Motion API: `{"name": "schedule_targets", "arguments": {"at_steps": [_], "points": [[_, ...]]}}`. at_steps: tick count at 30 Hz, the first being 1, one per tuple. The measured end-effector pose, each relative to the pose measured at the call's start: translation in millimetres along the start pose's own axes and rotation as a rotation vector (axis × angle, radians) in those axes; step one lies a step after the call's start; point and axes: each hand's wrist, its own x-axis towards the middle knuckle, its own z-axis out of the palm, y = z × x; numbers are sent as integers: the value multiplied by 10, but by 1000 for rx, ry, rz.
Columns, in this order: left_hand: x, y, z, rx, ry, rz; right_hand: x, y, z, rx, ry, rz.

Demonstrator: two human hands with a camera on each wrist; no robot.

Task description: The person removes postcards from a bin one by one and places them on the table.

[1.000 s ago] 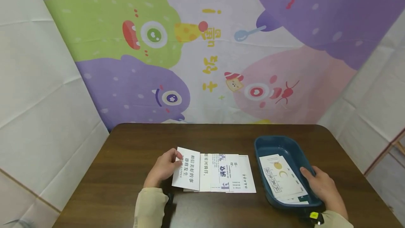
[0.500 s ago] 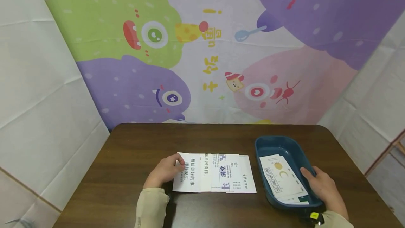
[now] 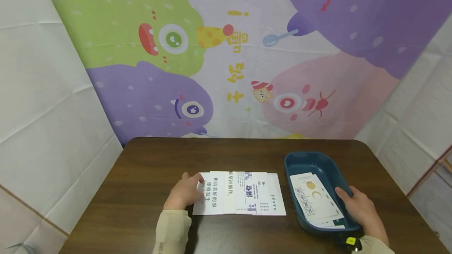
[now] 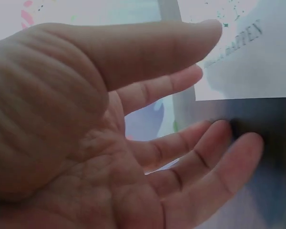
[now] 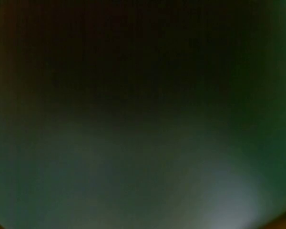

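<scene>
Lying by the spread fingers of the left hand (image 3: pixel 183 192), the leftmost card (image 3: pixel 213 199) seems light, bendable; take its nearest edge. The right hand (image 3: pixel 362 209) grips the tray (image 3: pixel 312 164).

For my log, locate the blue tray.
In the head view, the blue tray sits on the table, right of the row of cards, held by the right hand.
</scene>
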Motion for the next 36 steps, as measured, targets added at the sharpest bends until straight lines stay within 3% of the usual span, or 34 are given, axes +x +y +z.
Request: {"name": "schedule_targets", "arguments": {"at_steps": [17,36], "points": [[96,-26,119,-3,40,-56,-3,7,-3,-19,-3,-15],[89,-21,111,-1,40,-47,2,3,5,-2,1,1]]}}
